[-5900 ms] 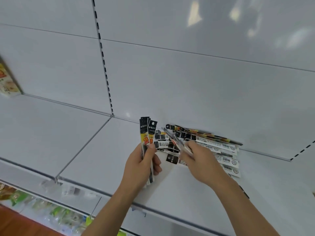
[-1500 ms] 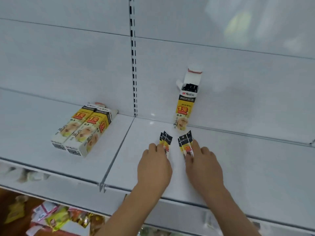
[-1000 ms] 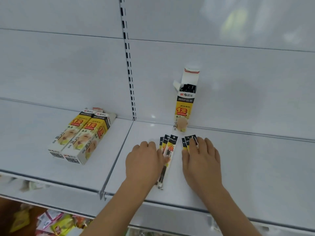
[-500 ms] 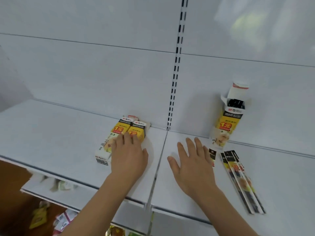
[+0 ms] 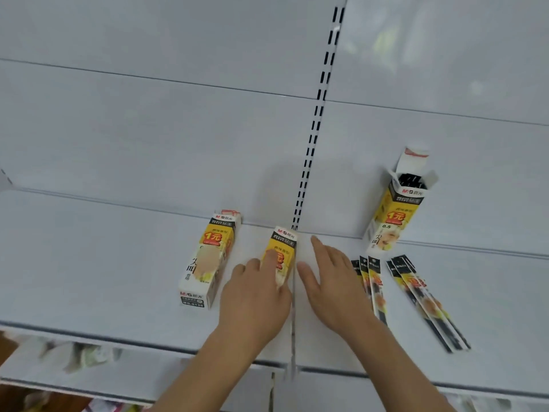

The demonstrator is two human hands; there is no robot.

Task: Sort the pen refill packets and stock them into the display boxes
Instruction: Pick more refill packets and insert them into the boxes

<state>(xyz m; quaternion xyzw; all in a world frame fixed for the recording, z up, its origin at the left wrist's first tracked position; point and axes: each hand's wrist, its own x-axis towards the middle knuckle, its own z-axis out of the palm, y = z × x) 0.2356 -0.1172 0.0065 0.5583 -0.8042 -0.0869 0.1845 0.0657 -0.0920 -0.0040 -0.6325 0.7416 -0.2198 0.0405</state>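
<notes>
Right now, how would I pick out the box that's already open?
Find the slotted upright strip in the white back wall and look right of it. There the open box stands upright against the wall, top flap raised, black refills showing; the other two boxes lie flat.

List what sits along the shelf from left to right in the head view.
Closed box lying flat → box under the left hand → right hand → first group of refill packets → second group of refill packets. The open upright box stands behind the packets, against the back panel.
</notes>
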